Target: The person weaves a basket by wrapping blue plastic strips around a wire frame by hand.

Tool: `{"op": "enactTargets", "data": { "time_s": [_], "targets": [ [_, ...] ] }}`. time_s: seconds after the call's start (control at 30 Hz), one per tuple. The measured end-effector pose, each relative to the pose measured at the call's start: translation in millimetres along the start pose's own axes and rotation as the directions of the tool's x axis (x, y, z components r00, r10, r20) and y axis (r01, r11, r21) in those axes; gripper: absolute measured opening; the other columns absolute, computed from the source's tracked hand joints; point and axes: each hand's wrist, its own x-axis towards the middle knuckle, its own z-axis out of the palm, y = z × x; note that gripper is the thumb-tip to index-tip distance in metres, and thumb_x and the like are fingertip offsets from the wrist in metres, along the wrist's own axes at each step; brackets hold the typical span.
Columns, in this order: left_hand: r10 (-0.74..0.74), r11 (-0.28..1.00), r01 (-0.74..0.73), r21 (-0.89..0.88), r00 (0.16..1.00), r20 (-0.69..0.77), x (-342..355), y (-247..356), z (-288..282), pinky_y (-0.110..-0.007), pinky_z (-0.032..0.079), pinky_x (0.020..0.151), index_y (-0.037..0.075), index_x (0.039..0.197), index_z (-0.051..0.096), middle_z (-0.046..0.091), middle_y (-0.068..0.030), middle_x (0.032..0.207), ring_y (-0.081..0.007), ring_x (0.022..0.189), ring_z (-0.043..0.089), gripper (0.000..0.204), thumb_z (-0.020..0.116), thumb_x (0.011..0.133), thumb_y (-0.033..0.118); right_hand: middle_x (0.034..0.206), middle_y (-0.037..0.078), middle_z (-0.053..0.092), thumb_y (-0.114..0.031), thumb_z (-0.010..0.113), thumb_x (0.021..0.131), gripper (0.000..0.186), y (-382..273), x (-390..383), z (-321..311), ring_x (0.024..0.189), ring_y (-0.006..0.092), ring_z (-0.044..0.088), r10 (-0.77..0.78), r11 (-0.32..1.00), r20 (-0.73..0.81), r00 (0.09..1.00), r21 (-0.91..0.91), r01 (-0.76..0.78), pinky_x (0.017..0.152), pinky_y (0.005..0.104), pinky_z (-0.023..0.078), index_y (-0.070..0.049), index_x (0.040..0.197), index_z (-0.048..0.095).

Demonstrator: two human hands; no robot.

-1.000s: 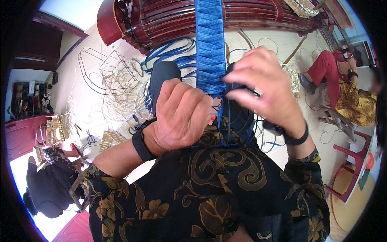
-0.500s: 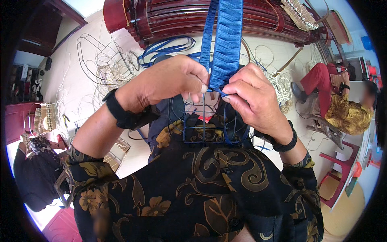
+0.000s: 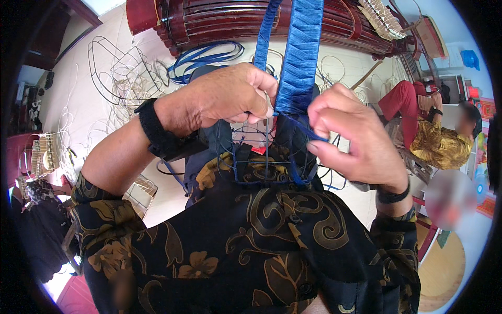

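Observation:
A blue woven band [image 3: 298, 52] rises from a wire frame [image 3: 250, 179] that lies over my lap. My left hand [image 3: 225, 97] is curled at the band's lower left corner, its fingertips pinched on the frame there. My right hand [image 3: 355, 133], just right of and below the band's lower edge, grips a loose blue strip [image 3: 298, 127] that runs taut from that edge. A second, narrower blue strap [image 3: 265, 29] stands left of the band, partly hidden behind my left hand.
A dark red wooden bench [image 3: 219, 21] crosses the top. Coiled blue strips [image 3: 198, 52] and tangled pale cord [image 3: 128, 78] lie on the floor. A seated person in yellow [image 3: 439, 141] is at the right, another person in black [image 3: 39, 230] at the lower left, near a table [image 3: 439, 261].
My right hand has drawn right and down from the band, pulling the strip out. My left hand has come up from a closed fist lower down to the band's corner.

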Motion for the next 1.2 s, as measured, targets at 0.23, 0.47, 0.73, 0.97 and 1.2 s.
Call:
{"op": "enactTargets", "data": {
  "time_s": [0.23,0.47,0.73,0.97,1.2],
  "targets": [
    [-0.035,0.993,0.035,0.111,0.999,-0.001,-6,5,-1,-0.018,0.026,0.045,0.001,0.087,0.065,0.059,0.0003,0.065,-0.0021,0.053,0.045,0.007,0.062,0.081,0.004,0.092,0.012,0.060,-0.030,0.079,0.071,0.034,1,-42,-76,0.086,0.0294,0.055,-0.223,0.927,0.165,0.961,0.341,0.157,0.078,0.0424,0.043,-0.005,0.077,0.056],
    [-0.033,0.992,0.029,0.125,0.999,0.031,3,8,1,-0.019,0.024,0.044,0.001,0.088,0.066,0.057,0.0016,0.065,-0.0019,0.051,0.041,0.008,0.061,0.081,0.003,0.100,0.011,0.061,-0.025,0.075,0.076,0.031,-28,-138,-134,0.094,0.0276,0.055,-0.067,0.938,0.047,0.997,0.345,0.047,0.084,0.0405,0.043,-0.004,0.089,0.057],
    [-0.043,0.993,0.042,0.114,0.999,0.004,-3,8,1,-0.019,0.023,0.044,0.001,0.089,0.066,0.056,0.0031,0.065,-0.0014,0.051,0.040,0.008,0.061,0.083,0.004,0.110,0.011,0.062,-0.020,0.071,0.082,0.030,-41,-278,-129,0.103,0.0255,0.056,0.517,0.831,-0.450,0.728,0.059,-0.553,0.091,0.0383,0.043,-0.002,0.103,0.057],
    [-0.039,0.997,0.042,0.057,0.998,-0.054,-4,18,11,-0.021,0.024,0.044,0.001,0.076,0.064,0.054,0.0005,0.062,-0.0040,0.051,0.043,0.004,0.062,0.080,0.000,0.118,0.011,0.063,-0.015,0.067,0.088,0.032,-49,-406,-108,0.111,0.0237,0.057,0.730,0.293,-0.669,0.143,0.117,-0.949,0.097,0.0364,0.043,-0.001,0.115,0.057],
    [-0.049,0.995,0.050,0.083,0.999,-0.011,0,14,8,-0.018,0.023,0.043,-0.001,0.085,0.064,0.057,0.0002,0.065,-0.0012,0.049,0.039,0.006,0.062,0.084,0.004,0.126,0.011,0.064,-0.010,0.063,0.093,0.036,-58,-414,-88,0.119,0.0219,0.057,0.751,0.256,-0.661,0.014,0.271,-0.928,0.103,0.0345,0.042,0.000,0.127,0.058]
  ]
}}
